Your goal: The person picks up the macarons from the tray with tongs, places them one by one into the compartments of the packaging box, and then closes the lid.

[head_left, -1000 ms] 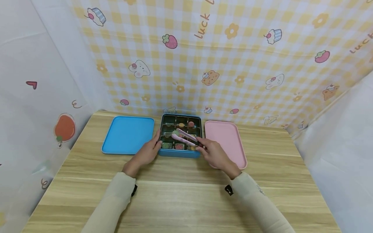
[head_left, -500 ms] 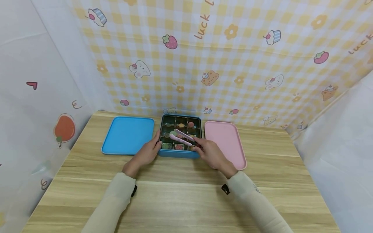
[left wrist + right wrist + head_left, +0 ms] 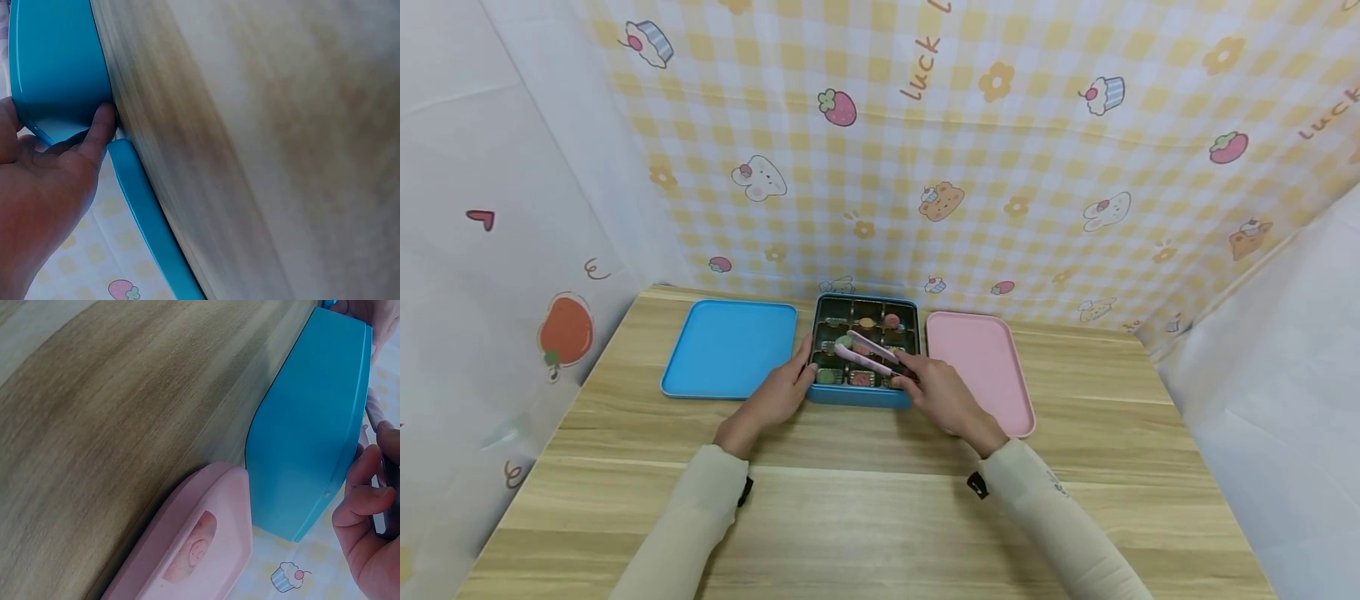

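Note:
A blue tin box [image 3: 861,396] with a divided tray stands on the table, small round cookies in several compartments. Among them are a red cookie [image 3: 892,321], an orange cookie [image 3: 867,322] and a green cookie [image 3: 827,377]. My left hand [image 3: 781,387] holds the box's left side, thumb by the front corner; the left wrist view shows a finger low on the wall [image 3: 59,62]. In my right hand [image 3: 946,396] are pink tongs [image 3: 863,361] with dark handles. Their tips have a green round cookie [image 3: 846,341] between them, over the left middle compartment. The tongs partly hide the middle compartments.
Left of the box lies a blue tray [image 3: 730,350], and a pink tray [image 3: 981,358] lies to its right, partly under my right wrist. A checked cloth [image 3: 880,233] hangs close behind the box. Wooden tabletop [image 3: 857,517] extends in front.
My right hand has shifted slightly left, taking the tongs and the green cookie over the left middle compartment. The left hand and the box have stayed in place.

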`<state>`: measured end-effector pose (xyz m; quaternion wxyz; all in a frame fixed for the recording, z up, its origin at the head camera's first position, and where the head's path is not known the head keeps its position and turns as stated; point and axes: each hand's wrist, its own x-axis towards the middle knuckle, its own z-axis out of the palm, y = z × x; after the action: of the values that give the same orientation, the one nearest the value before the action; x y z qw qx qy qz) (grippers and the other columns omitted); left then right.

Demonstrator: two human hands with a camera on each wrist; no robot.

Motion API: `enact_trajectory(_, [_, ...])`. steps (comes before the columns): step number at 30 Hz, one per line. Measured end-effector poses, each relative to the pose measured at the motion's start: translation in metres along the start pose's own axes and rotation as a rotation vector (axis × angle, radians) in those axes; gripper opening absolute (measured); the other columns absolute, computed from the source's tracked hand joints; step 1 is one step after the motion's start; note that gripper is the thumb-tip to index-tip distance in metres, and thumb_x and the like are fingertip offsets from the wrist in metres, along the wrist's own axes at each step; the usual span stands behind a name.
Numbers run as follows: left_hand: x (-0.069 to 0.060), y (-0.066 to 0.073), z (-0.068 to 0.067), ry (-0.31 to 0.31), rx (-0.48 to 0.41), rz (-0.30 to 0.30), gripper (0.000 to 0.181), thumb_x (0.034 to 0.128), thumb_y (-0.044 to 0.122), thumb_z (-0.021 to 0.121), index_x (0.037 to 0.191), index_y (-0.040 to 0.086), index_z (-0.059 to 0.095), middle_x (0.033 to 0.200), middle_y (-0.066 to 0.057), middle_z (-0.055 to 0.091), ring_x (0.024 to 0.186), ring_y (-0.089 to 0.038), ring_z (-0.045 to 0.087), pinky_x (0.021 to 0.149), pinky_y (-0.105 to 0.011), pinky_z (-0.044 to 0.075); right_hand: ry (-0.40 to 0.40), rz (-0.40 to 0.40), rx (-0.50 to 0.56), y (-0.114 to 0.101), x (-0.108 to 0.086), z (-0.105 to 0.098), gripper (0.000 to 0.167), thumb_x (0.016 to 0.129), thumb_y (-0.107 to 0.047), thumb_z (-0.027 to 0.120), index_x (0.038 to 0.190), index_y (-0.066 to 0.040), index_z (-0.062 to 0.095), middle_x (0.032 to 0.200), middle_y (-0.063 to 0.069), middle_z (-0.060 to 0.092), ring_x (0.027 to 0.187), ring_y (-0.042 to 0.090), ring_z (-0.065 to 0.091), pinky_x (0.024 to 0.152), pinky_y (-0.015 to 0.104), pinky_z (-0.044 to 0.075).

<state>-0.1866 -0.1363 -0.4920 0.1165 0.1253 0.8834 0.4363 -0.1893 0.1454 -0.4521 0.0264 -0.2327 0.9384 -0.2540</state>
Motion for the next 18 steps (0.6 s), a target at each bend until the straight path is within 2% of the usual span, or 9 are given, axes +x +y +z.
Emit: enact_trajectory(18, [-0.0016,0.0013,0.0003,0.004,0.009,-0.001,0.063,0.1106,0.025,0.032,0.159,0.005,-0.002,0.163,-0.021,0.014,0.145,-0.041,0.027,0.114,-0.058,0.031,0.017,0.025,0.009,0.0036,-0.0031,-0.0016,0.049,0.099,-0.025,0.063,0.143,-0.005,0.054,0.068,-0.003,0.05,0.059,0.014,0.045,0.055,0.028,0.038])
